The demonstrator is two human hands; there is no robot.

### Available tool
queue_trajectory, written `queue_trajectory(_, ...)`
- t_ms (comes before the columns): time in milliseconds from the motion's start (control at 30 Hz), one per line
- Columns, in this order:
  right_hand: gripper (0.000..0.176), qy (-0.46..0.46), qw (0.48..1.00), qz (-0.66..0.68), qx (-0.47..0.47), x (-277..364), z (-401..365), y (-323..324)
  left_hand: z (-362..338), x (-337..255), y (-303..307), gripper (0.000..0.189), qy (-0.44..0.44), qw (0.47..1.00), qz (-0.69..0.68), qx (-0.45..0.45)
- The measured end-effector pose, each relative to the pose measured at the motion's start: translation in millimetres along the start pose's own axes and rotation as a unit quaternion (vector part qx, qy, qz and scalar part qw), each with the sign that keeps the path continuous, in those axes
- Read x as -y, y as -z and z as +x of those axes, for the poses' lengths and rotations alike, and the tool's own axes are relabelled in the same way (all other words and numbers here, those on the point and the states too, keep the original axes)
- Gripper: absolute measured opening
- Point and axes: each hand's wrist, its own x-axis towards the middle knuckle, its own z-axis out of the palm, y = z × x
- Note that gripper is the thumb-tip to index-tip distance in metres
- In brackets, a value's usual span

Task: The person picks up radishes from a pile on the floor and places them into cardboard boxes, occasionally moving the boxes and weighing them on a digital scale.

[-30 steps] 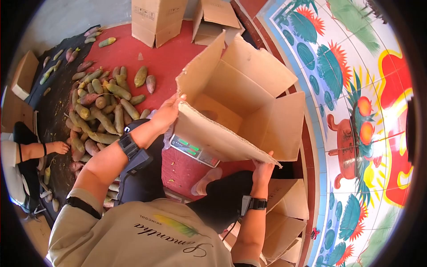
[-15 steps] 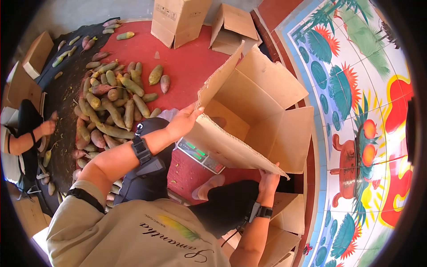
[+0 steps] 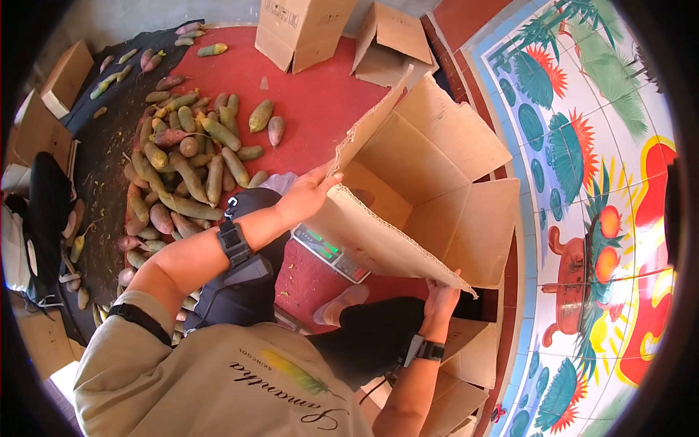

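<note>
A large cardboard box [image 3: 429, 160] with its flaps raised is tilted in front of me, its mouth facing up toward me. My left hand [image 3: 309, 193] grips the near flap at its left corner, thumb over the edge. My right hand [image 3: 440, 300] pinches the same flap near its right corner. One brownish radish [image 3: 364, 197] partly shows at the bottom of the box. Beneath the box is a digital scale [image 3: 331, 251] with lit green digits; the box hides part of it.
A heap of green and pinkish radishes [image 3: 191, 164] lies on the red floor covering [image 3: 313, 95] to my left. Cardboard boxes [image 3: 298, 33] stand at the back, with another box [image 3: 466, 349] by my right arm. A painted tile wall [image 3: 553, 146] borders the right. Another person's dark-clothed leg [image 3: 49, 211] is at far left.
The view has shifted slightly, while both my hands keep their hold on the box flap. At far left, the other person's forearm and hand have gone out of sight.
</note>
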Motion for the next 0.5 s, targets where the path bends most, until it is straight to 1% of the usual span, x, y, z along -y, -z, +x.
queue_trajectory(67, 0.046, -0.003, 1.000, 0.007, -0.002, -2, 0, 2, 0, 1, -1, 0.043, 0.009, 1.000, -0.007, 0.001)
queue_trajectory(133, 0.043, 0.038, 0.999, -0.004, 0.001, -4, -2, 0, -1, -5, -1, 0.044, 0.035, 0.997, -0.055, -0.029)
queue_trajectory(167, 0.043, 0.039, 0.999, -0.004, 0.000, -6, -1, 3, -2, -9, 0, 0.044, 0.035, 0.997, -0.055, -0.028)
queue_trajectory(233, 0.039, 0.079, 0.995, -0.044, -0.029, -10, 2, 7, -4, -16, 2, 0.043, -0.001, 0.998, -0.049, -0.036)
queue_trajectory(267, 0.039, 0.079, 0.995, -0.044, -0.029, -10, 3, 11, -5, -18, 4, 0.043, -0.001, 0.998, -0.049, -0.037)
queue_trajectory(333, 0.029, 0.092, 0.995, -0.028, -0.023, -10, 0, 14, -7, -21, 10, 0.041, 0.002, 0.996, -0.077, -0.038)
queue_trajectory(367, 0.029, 0.091, 0.995, -0.026, -0.016, -8, -2, 16, -9, -25, 13, 0.041, 0.000, 0.996, -0.074, -0.045)
queue_trajectory(433, 0.021, 0.111, 0.989, -0.081, -0.051, 5, -13, 10, -11, -33, 22, 0.040, -0.031, 0.993, -0.061, -0.091)
queue_trajectory(467, 0.021, 0.135, 0.988, -0.063, -0.039, 7, -15, 9, -9, -25, 33, 0.038, -0.074, 0.990, -0.089, -0.086)
queue_trajectory(500, 0.021, 0.157, 0.986, -0.045, -0.028, 9, -16, 8, -10, -33, 46, 0.037, -0.082, 0.989, -0.075, -0.093)
